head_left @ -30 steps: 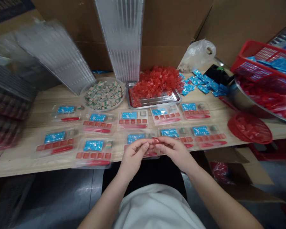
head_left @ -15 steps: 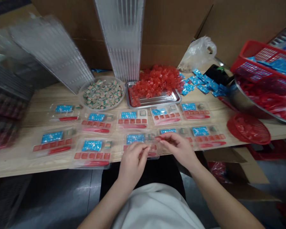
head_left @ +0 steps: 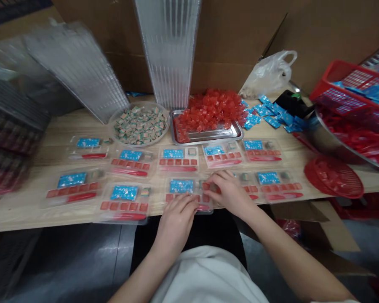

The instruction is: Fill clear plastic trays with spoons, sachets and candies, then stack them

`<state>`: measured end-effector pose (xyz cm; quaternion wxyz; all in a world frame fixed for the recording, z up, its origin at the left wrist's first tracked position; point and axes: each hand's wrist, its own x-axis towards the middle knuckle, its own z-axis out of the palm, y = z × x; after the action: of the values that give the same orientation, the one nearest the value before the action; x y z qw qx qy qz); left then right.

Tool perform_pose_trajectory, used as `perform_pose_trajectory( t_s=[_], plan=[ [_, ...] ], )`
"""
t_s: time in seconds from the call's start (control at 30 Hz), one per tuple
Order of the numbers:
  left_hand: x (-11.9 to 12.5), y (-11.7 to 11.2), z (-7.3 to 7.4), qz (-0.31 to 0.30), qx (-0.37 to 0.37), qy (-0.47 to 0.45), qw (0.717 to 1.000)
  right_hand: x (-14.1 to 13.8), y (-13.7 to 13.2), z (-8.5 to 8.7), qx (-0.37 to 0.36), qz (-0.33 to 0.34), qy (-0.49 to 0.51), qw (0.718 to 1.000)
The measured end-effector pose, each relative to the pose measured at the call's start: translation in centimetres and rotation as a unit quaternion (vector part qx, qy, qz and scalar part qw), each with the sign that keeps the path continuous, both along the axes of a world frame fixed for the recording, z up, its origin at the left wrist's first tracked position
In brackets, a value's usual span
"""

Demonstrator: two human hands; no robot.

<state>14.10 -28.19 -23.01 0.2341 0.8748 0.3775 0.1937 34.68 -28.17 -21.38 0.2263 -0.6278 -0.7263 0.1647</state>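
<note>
Pretty clearly a small hand-packing workshop: a long wooden bench (head_left: 41,134), cardboard boxes (head_left: 236,42) propped behind it, clear plastic blister trays (head_left: 123,204) laid out in rows, a steel tray (head_left: 206,136) of little red pieces (head_left: 211,113) - plus a red plastic basket (head_left: 344,94) off to the side.

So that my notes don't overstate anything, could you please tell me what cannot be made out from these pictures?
All in the head view:
The middle of the clear plastic tray: hidden by the left hand and right hand.
Whether either hand holds anything: hidden by the fingers.
Blue cards: printing too small to read.
Stacked trays: blurred, cut off by the left edge.
Steel bowl: cut off by the right edge.
</note>
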Motion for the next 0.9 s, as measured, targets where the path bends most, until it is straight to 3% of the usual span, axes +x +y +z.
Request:
perform_pose_trajectory(
  t_s=[0.17,0.3,0.43,0.53,0.6,0.7,0.8,0.9],
  plan=[
    [0.0,-0.1,-0.3,-0.007,0.032,0.003,0.999,2.8,1.5,0.5,0.031,-0.068,0.028,0.997],
    [0.2,0.2,-0.2,-0.015,0.04,0.003,0.999,5.4,8.4,0.2,0.018,-0.122,-0.033,0.992],
    [0.6,0.3,-0.5,-0.013,0.063,-0.011,0.998,5.6,16.5,-0.3,-0.007,-0.135,-0.056,0.989],
    [0.6,0.0,-1.0,-0.006,0.073,-0.022,0.997,5.1,19.5,-1.0,-0.025,-0.131,-0.034,0.99],
    [0.3,0.1,-0.8,-0.001,0.062,-0.05,0.997,5.1,19.7,-1.5,-0.037,-0.124,-0.005,0.992],
    [-0.5,1.5,0.7,0.0,0.0,-0.105,0.994,5.7,18.4,-1.8,-0.056,-0.116,0.064,0.99],
    [-0.4,5.1,2.9,0.022,-0.051,-0.131,0.99,6.0,16.5,-1.2,-0.064,-0.111,0.14,0.982],
    [1.5,9.7,4.2,0.068,-0.111,-0.202,0.971,5.0,14.5,0.5,-0.066,-0.098,0.234,0.965]
  ],
)
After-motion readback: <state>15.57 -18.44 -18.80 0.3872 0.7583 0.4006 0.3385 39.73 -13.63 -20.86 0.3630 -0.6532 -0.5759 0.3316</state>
